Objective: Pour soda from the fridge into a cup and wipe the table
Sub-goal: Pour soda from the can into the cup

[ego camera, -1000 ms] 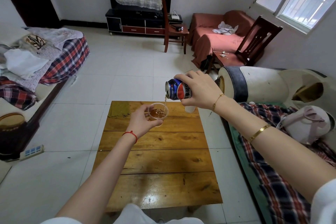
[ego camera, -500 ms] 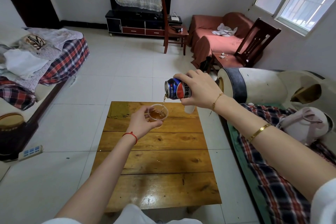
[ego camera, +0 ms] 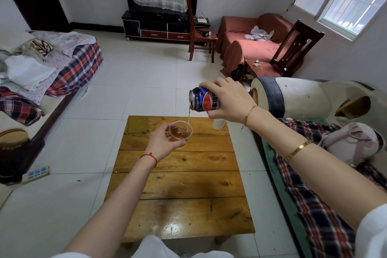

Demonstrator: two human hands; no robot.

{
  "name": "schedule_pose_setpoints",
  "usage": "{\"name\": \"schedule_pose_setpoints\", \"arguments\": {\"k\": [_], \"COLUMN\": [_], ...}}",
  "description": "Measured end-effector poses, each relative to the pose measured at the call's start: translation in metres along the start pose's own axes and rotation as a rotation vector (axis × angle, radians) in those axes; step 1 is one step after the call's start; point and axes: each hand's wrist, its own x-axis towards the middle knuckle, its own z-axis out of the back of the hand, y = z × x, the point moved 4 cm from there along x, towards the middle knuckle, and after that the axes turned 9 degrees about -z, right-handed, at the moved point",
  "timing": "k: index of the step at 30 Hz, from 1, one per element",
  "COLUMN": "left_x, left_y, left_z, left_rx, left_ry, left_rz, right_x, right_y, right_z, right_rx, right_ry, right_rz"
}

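You were mid-pour: your right hand [ego camera: 227, 101] gripped the blue soda can [ego camera: 204, 99], tipped nearly flat, and a thin stream fell into the clear cup [ego camera: 180, 133] that your left hand [ego camera: 165, 142] held by its side, above the far end of the wooden table [ego camera: 184, 184]. The cup looked roughly half full. Your next move, by my reading, called for righting the can, setting both down, then finding something to wipe the table.

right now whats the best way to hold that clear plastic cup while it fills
Grip the clear plastic cup round its side wall, low down, coming from the left as the left hand does. The rim must stay open for the stream from the blue soda can in the right hand.
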Motion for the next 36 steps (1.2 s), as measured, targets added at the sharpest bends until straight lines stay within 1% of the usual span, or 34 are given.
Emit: {"name": "schedule_pose_setpoints", "arguments": {"k": [14,20,24,27,31,36], "left_x": [0.002,0.004,0.005,0.006,0.01,0.019], "left_y": [0.008,0.01,0.015,0.021,0.029,0.048], "left_z": [-0.002,-0.003,-0.003,-0.004,-0.005,-0.011], "left_rx": [-0.015,-0.027,-0.048,-0.069,-0.088,-0.113], "left_ry": [-0.001,-0.028,-0.036,-0.046,-0.064,-0.077], "left_rz": [0.008,0.008,0.015,0.026,0.04,0.059], "right_x": [0.003,0.002,-0.002,-0.001,-0.004,-0.013], "right_y": [0.002,0.002,0.002,0.0,-0.004,-0.005], "right_z": [-0.006,-0.024,-0.046,-0.067,-0.09,-0.126], "right_rx": [0.025,0.114,0.283,0.479,0.753,0.968], "right_ry": [0.004,0.03,0.057,0.097,0.098,0.126], "right_rz": [-0.001,-0.048,-0.103,-0.156,-0.255,-0.38]}}
